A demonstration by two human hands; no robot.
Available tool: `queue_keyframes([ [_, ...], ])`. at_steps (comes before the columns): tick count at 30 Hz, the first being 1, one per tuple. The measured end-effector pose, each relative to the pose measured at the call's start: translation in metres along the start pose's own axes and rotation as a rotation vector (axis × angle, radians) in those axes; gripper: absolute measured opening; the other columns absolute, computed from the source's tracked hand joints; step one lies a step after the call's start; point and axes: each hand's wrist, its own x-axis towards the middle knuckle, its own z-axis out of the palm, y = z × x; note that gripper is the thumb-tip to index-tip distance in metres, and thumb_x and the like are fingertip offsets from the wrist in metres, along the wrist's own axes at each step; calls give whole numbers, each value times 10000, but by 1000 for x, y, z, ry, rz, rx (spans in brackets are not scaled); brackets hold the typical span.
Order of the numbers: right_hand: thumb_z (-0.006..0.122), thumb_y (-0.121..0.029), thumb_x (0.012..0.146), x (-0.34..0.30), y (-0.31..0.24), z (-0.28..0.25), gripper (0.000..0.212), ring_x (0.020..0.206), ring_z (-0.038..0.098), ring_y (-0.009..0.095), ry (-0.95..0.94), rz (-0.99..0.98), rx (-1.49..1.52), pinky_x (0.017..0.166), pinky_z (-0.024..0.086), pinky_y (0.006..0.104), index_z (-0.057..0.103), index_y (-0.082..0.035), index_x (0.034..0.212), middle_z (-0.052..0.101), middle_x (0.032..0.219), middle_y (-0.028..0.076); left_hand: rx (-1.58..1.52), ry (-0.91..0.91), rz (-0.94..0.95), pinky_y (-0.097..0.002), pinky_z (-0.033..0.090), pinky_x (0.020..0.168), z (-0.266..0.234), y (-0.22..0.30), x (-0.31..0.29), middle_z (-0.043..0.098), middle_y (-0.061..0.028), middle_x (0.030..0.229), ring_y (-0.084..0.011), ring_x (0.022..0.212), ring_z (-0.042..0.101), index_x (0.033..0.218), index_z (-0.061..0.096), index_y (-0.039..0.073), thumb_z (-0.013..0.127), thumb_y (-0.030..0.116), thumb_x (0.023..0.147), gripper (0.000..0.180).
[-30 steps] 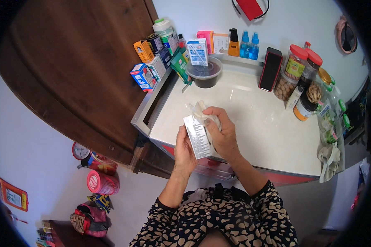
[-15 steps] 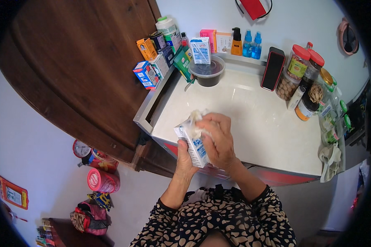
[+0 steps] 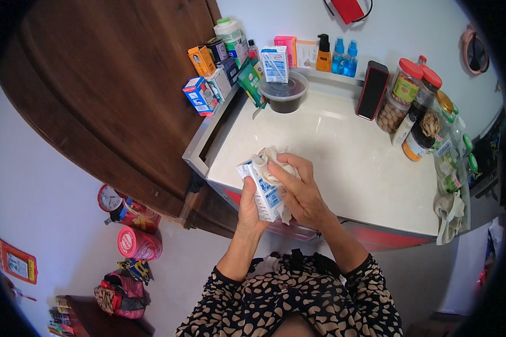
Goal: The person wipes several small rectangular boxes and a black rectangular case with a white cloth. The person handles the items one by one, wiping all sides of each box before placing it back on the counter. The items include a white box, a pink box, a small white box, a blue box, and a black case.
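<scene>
My left hand grips a white and blue carton by its side, above the near edge of the white counter. Against the top and right face of the carton, my right hand presses a crumpled cream cloth, its fingers closed over the fabric. A tail of the cloth hangs below those fingers. A similar white and blue carton stands at the back, on the lid of a round dark-filled tub.
Boxes and bottles line the left and back ledge, among them blue spray bottles. A dark red-edged speaker stands before several jars on the right. Another cloth hangs over the right edge of the counter. A pink tub is at lower left.
The cloth and my right hand have shifted slightly over the carton; more of the cloth now covers its top. The carton is a bit higher and less tilted. My left hand keeps its grip.
</scene>
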Motion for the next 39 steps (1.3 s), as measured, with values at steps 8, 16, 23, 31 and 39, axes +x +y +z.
queue_keyframes([
  [8, 640, -26, 735, -31, -23, -16, 599, 1154, 417, 349, -180, 21, -175, 967, 370, 436, 481, -42, 1312, 416, 1262, 191, -15, -29, 46, -370, 460, 949, 2, 4, 5, 540, -86, 1259, -217, 1100, 552, 1425, 336, 94, 514, 550, 891, 725],
  [16, 674, 9, 671, -9, -39, -40, 590, 1057, 501, 352, -136, -30, -42, 878, 465, 394, 526, -36, 1241, 488, 1161, 185, -86, 2, -15, -419, 472, 959, -17, 2, 4, 562, -78, 1245, -245, 1137, 547, 1359, 423, 113, 663, 590, 754, 807],
  [23, 676, -60, 699, 13, -28, -7, 420, 1014, 509, 316, -86, -194, -197, 873, 444, 391, 587, -49, 1110, 517, 1138, 130, -100, 69, 10, -428, 494, 939, -12, -2, 1, 598, -58, 1182, -250, 1079, 576, 1256, 516, 116, 833, 527, 564, 865],
  [31, 660, -23, 697, -15, -26, -14, 368, 971, 538, 294, -193, -189, -149, 832, 458, 358, 620, -50, 1061, 545, 1094, 96, -296, 62, -64, -525, 513, 873, -47, 1, 14, 635, -123, 1115, -322, 1029, 610, 1204, 559, 73, 782, 291, 701, 591],
  [39, 558, 34, 749, 6, -24, -39, 414, 937, 576, 302, 22, 171, 9, 822, 473, 345, 562, 17, 1163, 544, 1065, 171, -194, -22, 79, -459, 462, 973, -4, 13, 16, 548, -153, 1248, -281, 1124, 559, 1372, 379, 49, 704, 380, 717, 803],
])
